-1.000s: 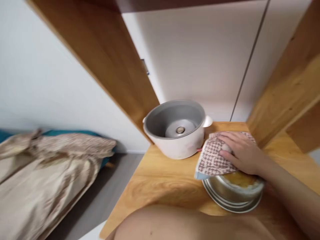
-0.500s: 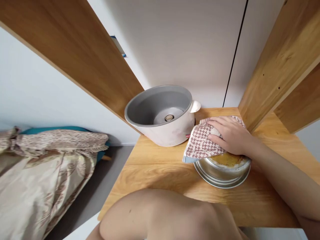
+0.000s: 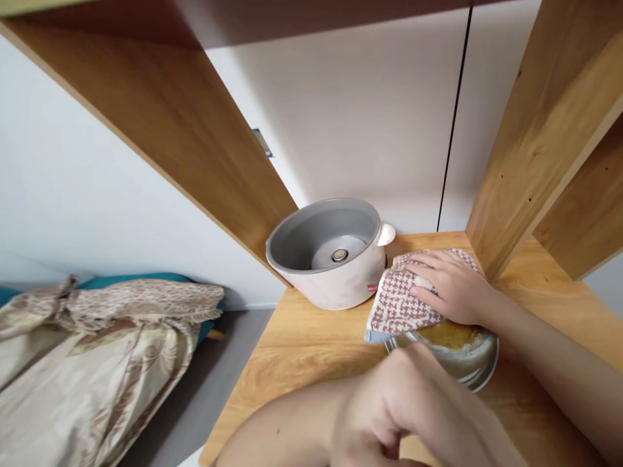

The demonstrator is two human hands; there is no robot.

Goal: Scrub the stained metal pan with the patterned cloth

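Observation:
My right hand (image 3: 455, 285) lies spread on a brown-and-white patterned cloth (image 3: 409, 305), its fingers stretched over the fabric. The cloth covers the far part of a metal pot (image 3: 467, 363), whose top shows something yellow-brown. Low in the view, my left hand (image 3: 394, 415) is bent at the wrist in front of the pot and hides its near side. Its fingers point toward the lower right, blurred and partly cut off by the frame edge; no object shows in them. Left of the cloth stands a white cooker base (image 3: 331, 288) with a grey hollow inside.
A wooden surface (image 3: 272, 350) carries the cooker base and the pot. Wooden uprights (image 3: 540, 130) stand on both sides, with a shelf edge (image 3: 292, 16) overhead and a pale wall behind. Patterned fabric (image 3: 121, 363) lies over something teal at the lower left.
My left hand has come up into view at the bottom, in front of the pot. The view has tilted up a little, showing the shelf edge. My right hand stays on the cloth.

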